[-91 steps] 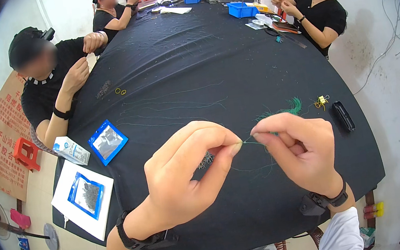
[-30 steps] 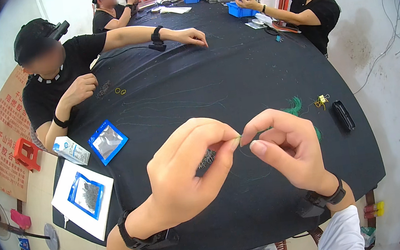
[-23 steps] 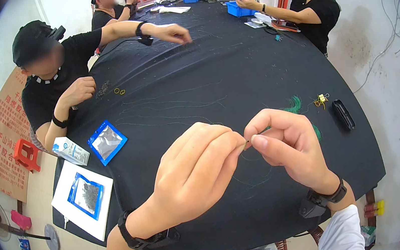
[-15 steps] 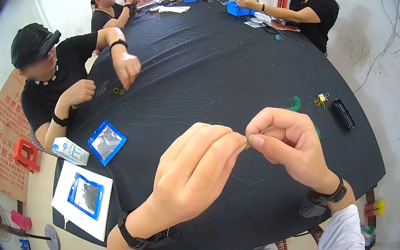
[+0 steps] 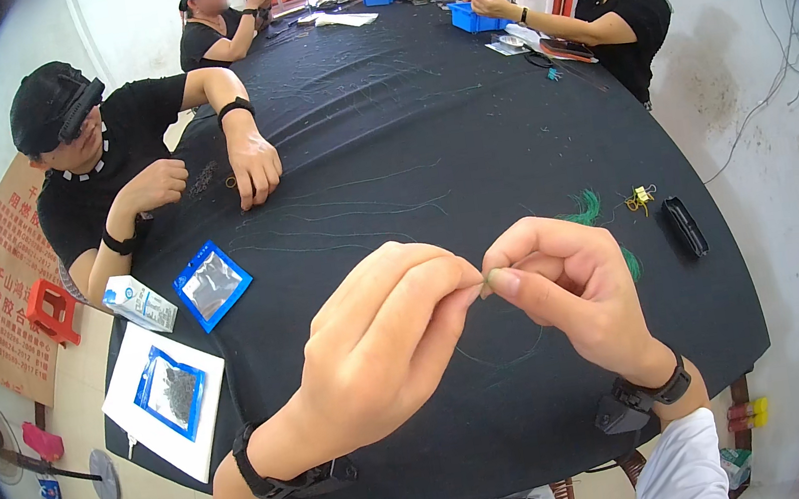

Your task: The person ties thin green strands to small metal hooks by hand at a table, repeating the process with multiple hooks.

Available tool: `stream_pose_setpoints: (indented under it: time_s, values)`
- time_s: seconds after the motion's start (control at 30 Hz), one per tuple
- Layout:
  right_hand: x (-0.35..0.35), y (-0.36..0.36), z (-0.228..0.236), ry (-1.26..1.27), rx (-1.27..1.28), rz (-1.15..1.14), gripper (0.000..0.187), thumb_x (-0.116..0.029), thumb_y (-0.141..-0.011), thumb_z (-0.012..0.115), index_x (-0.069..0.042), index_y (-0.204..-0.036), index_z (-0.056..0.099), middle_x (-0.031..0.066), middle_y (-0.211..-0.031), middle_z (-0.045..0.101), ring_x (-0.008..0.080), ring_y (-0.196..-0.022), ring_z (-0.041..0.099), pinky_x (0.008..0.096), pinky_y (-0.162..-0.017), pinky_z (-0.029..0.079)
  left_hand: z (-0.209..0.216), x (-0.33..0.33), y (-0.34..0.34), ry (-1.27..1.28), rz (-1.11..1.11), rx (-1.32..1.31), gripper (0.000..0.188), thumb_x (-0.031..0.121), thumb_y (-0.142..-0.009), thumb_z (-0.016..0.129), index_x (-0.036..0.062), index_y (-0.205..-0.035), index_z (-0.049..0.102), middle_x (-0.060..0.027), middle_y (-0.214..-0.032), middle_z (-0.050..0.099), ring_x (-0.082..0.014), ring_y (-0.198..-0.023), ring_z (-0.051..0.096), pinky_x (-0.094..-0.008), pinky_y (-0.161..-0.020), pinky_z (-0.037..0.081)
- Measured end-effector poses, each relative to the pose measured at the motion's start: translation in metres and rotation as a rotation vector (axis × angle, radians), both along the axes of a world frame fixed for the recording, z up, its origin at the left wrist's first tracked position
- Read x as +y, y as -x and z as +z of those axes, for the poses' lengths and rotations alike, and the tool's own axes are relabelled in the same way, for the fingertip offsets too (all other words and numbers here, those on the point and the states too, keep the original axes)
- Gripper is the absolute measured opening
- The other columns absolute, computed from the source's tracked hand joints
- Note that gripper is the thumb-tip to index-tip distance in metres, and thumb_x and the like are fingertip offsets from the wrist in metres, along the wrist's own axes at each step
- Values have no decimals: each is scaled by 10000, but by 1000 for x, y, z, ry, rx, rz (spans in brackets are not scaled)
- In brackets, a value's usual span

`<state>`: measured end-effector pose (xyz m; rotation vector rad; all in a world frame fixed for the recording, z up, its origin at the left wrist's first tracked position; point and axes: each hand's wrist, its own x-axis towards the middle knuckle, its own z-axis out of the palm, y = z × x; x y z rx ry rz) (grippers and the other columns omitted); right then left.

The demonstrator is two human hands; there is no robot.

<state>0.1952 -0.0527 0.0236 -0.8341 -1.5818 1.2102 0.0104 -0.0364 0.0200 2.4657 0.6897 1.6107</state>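
In front of me, above the black-covered table (image 5: pixel 376 303), my left hand (image 5: pixel 382 343) and my right hand (image 5: pixel 567 293) meet at their fingertips. Each has thumb and forefinger pinched together. A thin dark green thread (image 5: pixel 501 365) curves below them and seems to run up into both pinches; the bit between the tips is too small to make out. Beyond, several long green threads (image 5: pixel 344 211) lie spread across the cloth. Green tassel-like thread bundles (image 5: pixel 584 208) rest behind my right hand, one partly hidden by it.
On the left lie a blue-edged pouch (image 5: pixel 212 284), a carton (image 5: pixel 139 304) and a white board (image 5: pixel 121 397) with a pouch of dark bits (image 5: pixel 173 392). A yellow clip (image 5: pixel 642 197) and a black case (image 5: pixel 685 227) sit right. Co-workers sit around the table, one (image 5: pixel 136 163) near left.
My hands have shifted slightly left, still pinched together. The co-worker at left has lowered a hand onto the table; the one at right has brought both hands down together by a blue bin.
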Motion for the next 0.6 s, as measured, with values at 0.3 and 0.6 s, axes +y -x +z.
stream_pose_setpoints:
  time_s: [0.3,0.6]
  values:
    - [2,-1,-2,-92,-124,-26,58,-66,-886,595,-22,-919,615,-79,-546,426,-25,-486,301,191,-449,198,1,5,8,197,-41,-125,117,-97,-764,633,-30,-857,609,-100,-809,626,-153,-686,606,-242,-619,477]
    - [-1,7,-1,-518,-404,-219,102,18,-790,651,-12,-888,652,59,-634,612,77,-446,492,223,-409,351,-2,5,9,247,-42,-179,110,-96,-786,614,-35,-877,604,-90,-823,620,-127,-697,596,-232,-630,477]
